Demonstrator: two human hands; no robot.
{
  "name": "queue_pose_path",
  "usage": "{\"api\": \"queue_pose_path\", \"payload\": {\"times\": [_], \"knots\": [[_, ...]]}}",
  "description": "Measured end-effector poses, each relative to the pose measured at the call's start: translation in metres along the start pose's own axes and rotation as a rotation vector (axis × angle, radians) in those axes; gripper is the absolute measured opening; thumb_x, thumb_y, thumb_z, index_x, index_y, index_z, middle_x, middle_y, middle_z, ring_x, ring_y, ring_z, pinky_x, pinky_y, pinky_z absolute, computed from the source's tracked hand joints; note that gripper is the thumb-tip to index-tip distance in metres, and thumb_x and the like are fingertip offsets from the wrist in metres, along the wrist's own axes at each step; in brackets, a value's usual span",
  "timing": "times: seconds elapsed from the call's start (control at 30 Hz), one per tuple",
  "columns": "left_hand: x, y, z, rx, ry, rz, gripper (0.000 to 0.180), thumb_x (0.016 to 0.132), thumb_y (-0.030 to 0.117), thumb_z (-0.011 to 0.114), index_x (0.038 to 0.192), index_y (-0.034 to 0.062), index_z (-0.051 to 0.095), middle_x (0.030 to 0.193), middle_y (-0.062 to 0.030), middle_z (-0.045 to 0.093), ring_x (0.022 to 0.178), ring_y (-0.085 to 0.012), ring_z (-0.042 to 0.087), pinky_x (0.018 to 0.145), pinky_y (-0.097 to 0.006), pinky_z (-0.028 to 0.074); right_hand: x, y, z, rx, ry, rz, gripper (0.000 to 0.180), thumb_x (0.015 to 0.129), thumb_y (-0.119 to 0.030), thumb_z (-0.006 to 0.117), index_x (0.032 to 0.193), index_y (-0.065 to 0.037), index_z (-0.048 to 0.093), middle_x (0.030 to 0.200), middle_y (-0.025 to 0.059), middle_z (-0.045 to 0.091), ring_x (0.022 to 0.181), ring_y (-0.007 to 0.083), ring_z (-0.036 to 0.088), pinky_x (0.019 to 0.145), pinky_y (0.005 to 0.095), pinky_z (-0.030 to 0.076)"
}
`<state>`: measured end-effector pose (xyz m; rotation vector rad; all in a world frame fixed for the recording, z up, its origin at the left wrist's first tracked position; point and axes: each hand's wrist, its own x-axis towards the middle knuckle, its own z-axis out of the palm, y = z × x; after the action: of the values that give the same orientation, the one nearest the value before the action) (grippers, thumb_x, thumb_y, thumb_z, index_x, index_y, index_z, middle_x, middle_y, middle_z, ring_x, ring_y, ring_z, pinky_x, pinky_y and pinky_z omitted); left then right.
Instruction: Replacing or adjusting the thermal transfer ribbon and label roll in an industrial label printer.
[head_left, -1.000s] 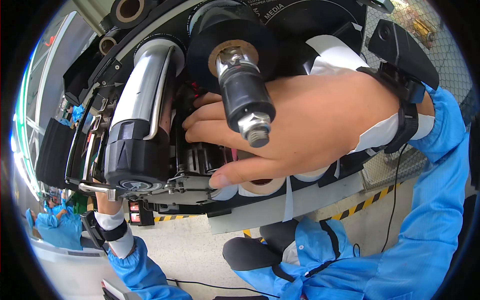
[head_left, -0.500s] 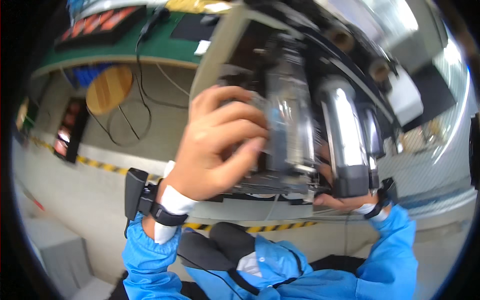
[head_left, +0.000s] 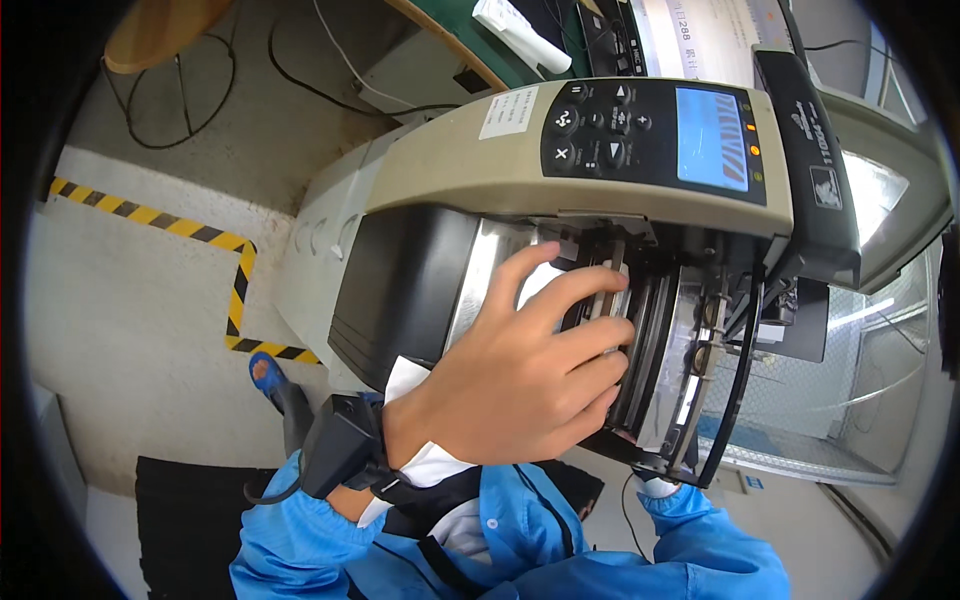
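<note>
Left hand (head_left: 535, 370) moved onto open machine (head_left: 600, 195), fingers spread; right hand hidden, can't tell.

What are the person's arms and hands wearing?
Bright blue sleeves, gathered at the left cuff. The left hand has no glove. Its wrist has white wrapping, a black strap and a chunky black box with a black cable. The right wrist shows white too; the right hand is hidden.
</note>
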<state>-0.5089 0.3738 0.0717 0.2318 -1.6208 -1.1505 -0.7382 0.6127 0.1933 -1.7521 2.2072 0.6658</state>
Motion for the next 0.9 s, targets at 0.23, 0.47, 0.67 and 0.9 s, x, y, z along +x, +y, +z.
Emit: {"api": "queue_pose_path", "payload": {"times": [0.23, 0.47, 0.67, 0.9], "knots": [[0.003, 0.003, -0.003, -0.013, 0.189, -0.081, 0.025, 0.077, 0.015, 0.074, 0.102, 0.0105, 0.074, 0.116, -0.0043, 0.072, 0.121, -0.0331, 0.062, 0.110, -0.057, 0.037, -0.020, 0.009, 0.008, 0.039, -0.049, 0.088, 0.063, 0.092, -0.027, 0.078, 0.144, 0.001, 0.058, 0.150, 0.0244, 0.054, 0.143, 0.0379, 0.049, 0.120, 0.0467, 0.037], [0.003, -0.002, -0.005, 0.003, 0.284, -0.162, 0.025, 0.074, 0.014, 0.073, 0.098, 0.0099, 0.073, 0.110, -0.0065, 0.072, 0.114, -0.0327, 0.063, 0.105, -0.053, 0.042, -0.033, 0.016, 0.014, 0.040, -0.088, 0.129, 0.062, 0.092, -0.026, 0.077, 0.144, 0.001, 0.058, 0.151, 0.0244, 0.053, 0.145, 0.0381, 0.047, 0.120, 0.0467, 0.036], [-0.002, -0.004, -0.005, 0.005, 0.326, -0.142, 0.022, 0.073, 0.014, 0.073, 0.095, 0.0086, 0.073, 0.107, -0.0074, 0.071, 0.110, -0.0330, 0.064, 0.100, -0.053, 0.045, -0.043, 0.022, 0.021, 0.041, -0.101, 0.143, 0.061, 0.093, -0.024, 0.076, 0.145, 0.000, 0.058, 0.152, 0.0245, 0.052, 0.146, 0.0382, 0.046, 0.120, 0.0468, 0.036], [-0.003, 0.000, -0.008, 0.045, 0.342, -0.164, 0.022, 0.073, 0.009, 0.072, 0.095, 0.0072, 0.071, 0.106, -0.0084, 0.070, 0.110, -0.0336, 0.064, 0.097, -0.050, 0.047, -0.043, 0.028, 0.033, 0.068, -0.090, 0.124, 0.059, 0.093, -0.023, 0.075, 0.145, 0.000, 0.058, 0.153, 0.0246, 0.051, 0.147, 0.0383, 0.045, 0.121, 0.0468, 0.036]]}}
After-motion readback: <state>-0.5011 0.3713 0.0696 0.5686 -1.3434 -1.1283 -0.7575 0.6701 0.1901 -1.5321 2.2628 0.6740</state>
